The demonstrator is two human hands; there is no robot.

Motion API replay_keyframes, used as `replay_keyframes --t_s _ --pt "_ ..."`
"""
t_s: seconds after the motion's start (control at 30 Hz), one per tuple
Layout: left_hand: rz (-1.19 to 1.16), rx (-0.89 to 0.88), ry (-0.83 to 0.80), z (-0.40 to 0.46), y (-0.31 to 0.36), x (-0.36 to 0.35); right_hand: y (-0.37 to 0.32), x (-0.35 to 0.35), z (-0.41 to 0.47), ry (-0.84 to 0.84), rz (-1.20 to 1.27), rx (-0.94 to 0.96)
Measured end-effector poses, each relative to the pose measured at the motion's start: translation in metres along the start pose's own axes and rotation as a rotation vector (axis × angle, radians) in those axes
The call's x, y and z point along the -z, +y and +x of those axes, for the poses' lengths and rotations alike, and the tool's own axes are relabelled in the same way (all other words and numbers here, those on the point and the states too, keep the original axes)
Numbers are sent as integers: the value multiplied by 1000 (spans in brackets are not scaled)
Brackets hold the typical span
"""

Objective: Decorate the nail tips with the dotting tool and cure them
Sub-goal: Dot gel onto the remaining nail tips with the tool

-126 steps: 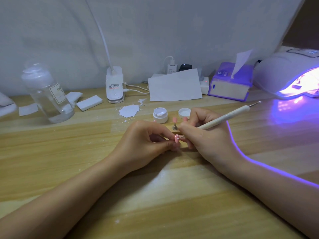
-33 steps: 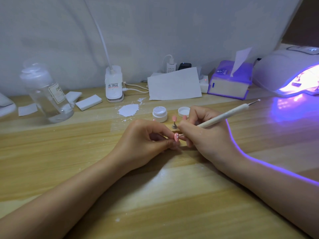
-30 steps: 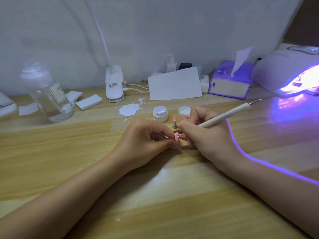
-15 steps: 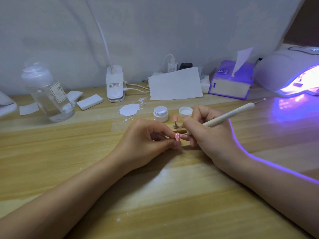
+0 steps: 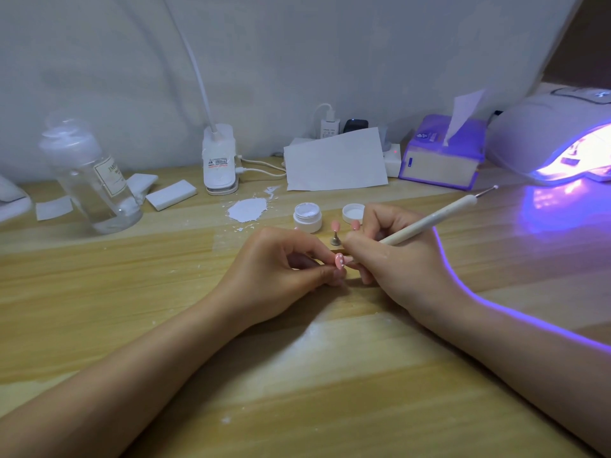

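My left hand (image 5: 281, 276) pinches a pink nail tip (image 5: 339, 261) that carries white dots, low over the wooden table. My right hand (image 5: 393, 259) grips a white dotting tool (image 5: 433, 218) like a pen, its working end at the nail tip and its other metal end pointing up right. Behind the hands another pink nail tip (image 5: 336, 225) stands on a small metal holder on a wooden base. A further pink tip (image 5: 355, 225) peeks out behind my right fingers. An open white gel pot (image 5: 307, 216) and its lid (image 5: 353, 213) sit just behind.
A lit curing lamp (image 5: 555, 140) glows purple at the far right. A tissue box (image 5: 443, 153), a sheet of paper (image 5: 335, 165), a lamp base (image 5: 220, 160) with cables, a clear bottle (image 5: 92, 180), white pads (image 5: 172, 195) and a white smear (image 5: 248, 209) line the back.
The dotting tool has tilted and shifted slightly as my right hand works at the nail tip. My left hand has stayed in place with the tip.
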State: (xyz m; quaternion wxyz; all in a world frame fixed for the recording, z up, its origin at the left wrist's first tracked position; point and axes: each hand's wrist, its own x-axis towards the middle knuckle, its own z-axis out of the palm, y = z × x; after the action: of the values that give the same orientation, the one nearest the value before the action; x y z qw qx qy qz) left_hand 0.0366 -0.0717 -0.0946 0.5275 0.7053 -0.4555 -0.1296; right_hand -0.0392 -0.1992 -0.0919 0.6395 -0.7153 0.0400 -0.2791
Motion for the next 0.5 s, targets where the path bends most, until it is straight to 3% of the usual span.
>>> replay_keyframes --t_s 0.5 --pt "-2 8 5 1 -1 -1 -2 -1 -1 -13 6 22"
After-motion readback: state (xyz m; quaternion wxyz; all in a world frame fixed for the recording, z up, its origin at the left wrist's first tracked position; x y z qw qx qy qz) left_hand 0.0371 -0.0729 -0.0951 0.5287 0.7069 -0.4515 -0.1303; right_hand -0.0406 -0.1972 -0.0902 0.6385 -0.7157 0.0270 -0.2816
